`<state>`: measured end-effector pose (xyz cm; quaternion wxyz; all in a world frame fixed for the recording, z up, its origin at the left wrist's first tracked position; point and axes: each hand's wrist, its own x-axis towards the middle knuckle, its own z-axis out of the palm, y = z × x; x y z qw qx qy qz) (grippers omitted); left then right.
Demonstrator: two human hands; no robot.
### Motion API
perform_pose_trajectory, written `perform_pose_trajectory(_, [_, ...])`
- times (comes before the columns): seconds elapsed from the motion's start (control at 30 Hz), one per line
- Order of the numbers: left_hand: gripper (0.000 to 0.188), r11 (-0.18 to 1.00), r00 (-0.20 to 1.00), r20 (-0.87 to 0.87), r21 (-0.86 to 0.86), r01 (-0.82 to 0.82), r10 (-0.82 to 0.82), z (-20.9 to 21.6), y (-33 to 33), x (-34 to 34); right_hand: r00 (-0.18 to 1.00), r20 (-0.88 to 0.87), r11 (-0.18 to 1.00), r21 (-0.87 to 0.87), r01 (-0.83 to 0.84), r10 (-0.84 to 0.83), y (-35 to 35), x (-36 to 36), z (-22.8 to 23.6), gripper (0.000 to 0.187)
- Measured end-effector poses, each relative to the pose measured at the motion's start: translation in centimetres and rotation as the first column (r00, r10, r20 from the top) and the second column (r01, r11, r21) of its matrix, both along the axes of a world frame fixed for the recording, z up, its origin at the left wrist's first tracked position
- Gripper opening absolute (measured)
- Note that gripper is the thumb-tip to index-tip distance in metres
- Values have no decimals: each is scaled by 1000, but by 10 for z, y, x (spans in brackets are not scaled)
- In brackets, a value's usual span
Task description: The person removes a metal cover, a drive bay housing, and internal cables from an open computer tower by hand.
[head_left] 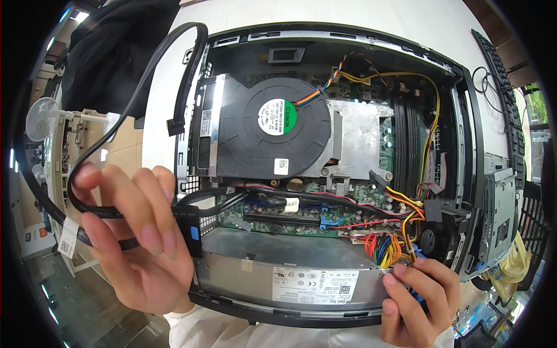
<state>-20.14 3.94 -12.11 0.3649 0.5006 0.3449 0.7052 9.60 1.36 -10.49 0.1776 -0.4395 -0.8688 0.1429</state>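
An open desktop computer case [473, 168] lies in front of me, its inside facing up. At the case's left side, my left hand [136, 232] is closed around a black cable [103, 139]. The cable loops up past the case's top left corner, and a white tag hangs from it by the fingers. My right hand [423, 296] is at the lower right corner of the silver power supply [249, 284]. Its fingers are drawn together beside a bundle of coloured wires [384, 250]; what lies between the fingertips is hidden.
Inside the case sit a round black blower fan [243, 127], a metal heatsink [362, 136] and a green circuit board [232, 217]. A black keyboard [505, 98] and a metal drive-like unit [498, 214] are to the right. Dark cloth [116, 52] lies at the far left.
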Motion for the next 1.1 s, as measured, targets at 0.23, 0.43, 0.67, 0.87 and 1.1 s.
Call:
perform_pose_trajectory(0.23, [28,997,985,158,29,-72,67,-1,0,0,939,-342,985,172,30,31,2,-5,-25,25])
perform_pose_trajectory(0.43, [26,999,992,127,37,-33,28,-1,4,2,913,-405,972,197,129,-40,-5,-9,-34,23])
perform_pose_trajectory(0.67, [26,998,995,83,29,-64,62,-2,-3,-4,997,-57,991,131,-41,49,2,-4,-8,23])
perform_pose_trajectory(0.87, [35,990,986,88,-5,-139,139,-3,-2,-2,995,-95,978,206,41,-22,0,-1,-14,29])
perform_pose_trajectory(1.1, [33,990,990,29,-1,-141,141,1,1,-1,989,-145,956,294,19,25,-1,-1,-13,26])
